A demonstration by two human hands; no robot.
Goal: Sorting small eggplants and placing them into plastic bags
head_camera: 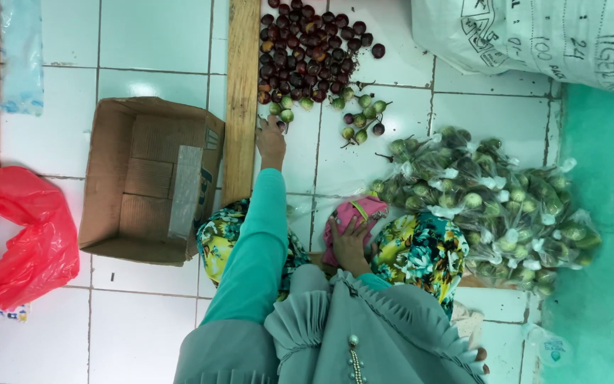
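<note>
Your left hand (271, 140) reaches to the fruit pile (307, 53) at top centre, fingers seemingly closing on a small green fruit (282, 116) at its lower edge; your right hand (349, 242) lies flat, fingers loose, on a pink cloth (353, 213) at centre

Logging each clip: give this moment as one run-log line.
left hand: reaching small eggplants on tiled floor | right hand: resting on pink cloth | nearby: cardboard box, bagged eggplants
</note>
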